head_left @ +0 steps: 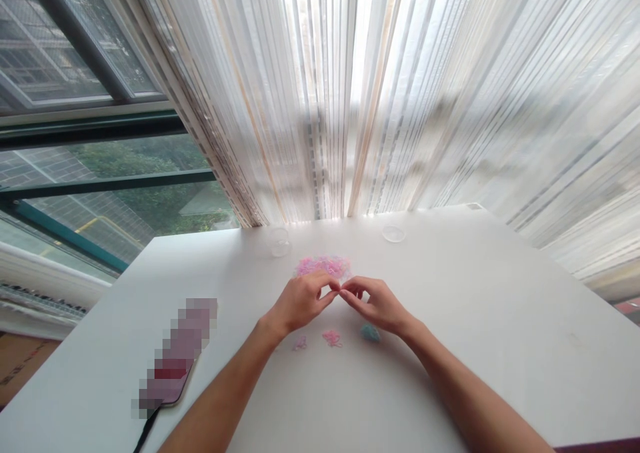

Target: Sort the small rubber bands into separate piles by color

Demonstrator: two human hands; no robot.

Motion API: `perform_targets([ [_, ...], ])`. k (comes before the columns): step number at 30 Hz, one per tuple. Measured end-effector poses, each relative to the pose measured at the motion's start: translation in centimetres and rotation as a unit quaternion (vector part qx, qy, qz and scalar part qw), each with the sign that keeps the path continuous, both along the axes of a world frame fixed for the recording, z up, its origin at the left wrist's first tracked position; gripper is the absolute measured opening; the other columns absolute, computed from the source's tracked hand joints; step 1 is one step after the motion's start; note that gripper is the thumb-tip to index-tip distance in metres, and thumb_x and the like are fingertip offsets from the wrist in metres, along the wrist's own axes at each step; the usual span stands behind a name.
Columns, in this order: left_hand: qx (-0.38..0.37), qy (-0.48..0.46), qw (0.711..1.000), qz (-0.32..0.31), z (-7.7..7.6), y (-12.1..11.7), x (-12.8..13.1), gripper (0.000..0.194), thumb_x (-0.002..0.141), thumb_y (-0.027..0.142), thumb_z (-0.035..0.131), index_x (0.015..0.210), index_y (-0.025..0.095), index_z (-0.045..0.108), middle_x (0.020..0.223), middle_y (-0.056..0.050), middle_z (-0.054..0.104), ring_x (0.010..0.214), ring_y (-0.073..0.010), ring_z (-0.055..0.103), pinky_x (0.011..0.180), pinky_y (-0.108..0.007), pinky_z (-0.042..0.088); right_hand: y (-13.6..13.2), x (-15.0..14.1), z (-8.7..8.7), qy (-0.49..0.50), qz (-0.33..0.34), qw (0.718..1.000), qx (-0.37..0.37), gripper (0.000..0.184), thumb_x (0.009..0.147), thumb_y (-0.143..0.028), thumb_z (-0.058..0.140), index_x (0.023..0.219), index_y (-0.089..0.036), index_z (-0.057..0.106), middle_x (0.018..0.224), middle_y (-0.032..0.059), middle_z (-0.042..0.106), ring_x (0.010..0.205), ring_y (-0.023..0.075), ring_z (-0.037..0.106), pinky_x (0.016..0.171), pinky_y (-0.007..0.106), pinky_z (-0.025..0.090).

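My left hand (306, 301) and my right hand (374, 301) meet above the table, thumb and forefinger of each pinched and the fingertips touching. Whatever sits between the tips is too small to make out. Just beyond them lies a loose heap of tiny pink and lilac pieces (323, 265), which look like small rubber bands; my left hand partly covers it. Nearer to me are three little piles in a row: a lilac pile (300, 342), a pink pile (332, 337) and a teal pile (371, 333), the last beside my right wrist.
Toward the far edge of the white table (500, 319) stand a clear plastic tub (281, 243) and a clear round lid or dish (393, 233). A blurred-out phone (177, 356) with a black cable lies at the left. Striped sheer curtains (340, 106) hang behind the table.
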State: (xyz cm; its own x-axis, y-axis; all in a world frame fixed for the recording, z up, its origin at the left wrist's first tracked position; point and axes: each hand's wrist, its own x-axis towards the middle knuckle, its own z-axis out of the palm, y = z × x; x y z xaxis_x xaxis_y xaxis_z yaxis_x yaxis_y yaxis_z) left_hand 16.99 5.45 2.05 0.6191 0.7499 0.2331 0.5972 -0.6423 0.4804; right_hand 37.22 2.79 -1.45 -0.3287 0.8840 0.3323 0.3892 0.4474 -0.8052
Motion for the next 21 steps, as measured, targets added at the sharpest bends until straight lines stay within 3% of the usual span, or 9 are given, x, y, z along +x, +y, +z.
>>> perform_targets([
  [10, -0.079, -0.076, 0.993, 0.036, -0.8, 0.0, -0.8, 0.012, 0.089, 0.031, 0.066, 0.093, 0.024, 0.075, 0.087, 0.002, 0.076, 0.062, -0.0115, 0.053, 0.062, -0.023, 0.044, -0.1, -0.1, 0.1, -0.004, 0.001, 1.000, -0.002, 0.020, 0.094, -0.031, 0.055, 0.085, -0.019, 0.068, 0.072, 0.0012, 0.067, 0.063, 0.0125, 0.057, 0.061, 0.024, 0.048],
  [21, -0.104, -0.092, 0.990, 0.023, -0.8, -0.4, -1.2, 0.015, 0.091, 0.030, 0.061, 0.093, 0.022, 0.073, 0.087, 0.001, 0.074, 0.063, -0.0118, 0.054, 0.062, -0.023, 0.044, -0.2, 0.0, -0.1, -0.020, 0.000, 1.000, -0.010, 0.020, 0.094, -0.031, 0.055, 0.086, -0.018, 0.069, 0.075, 0.0021, 0.069, 0.065, 0.0128, 0.057, 0.061, 0.023, 0.048],
])
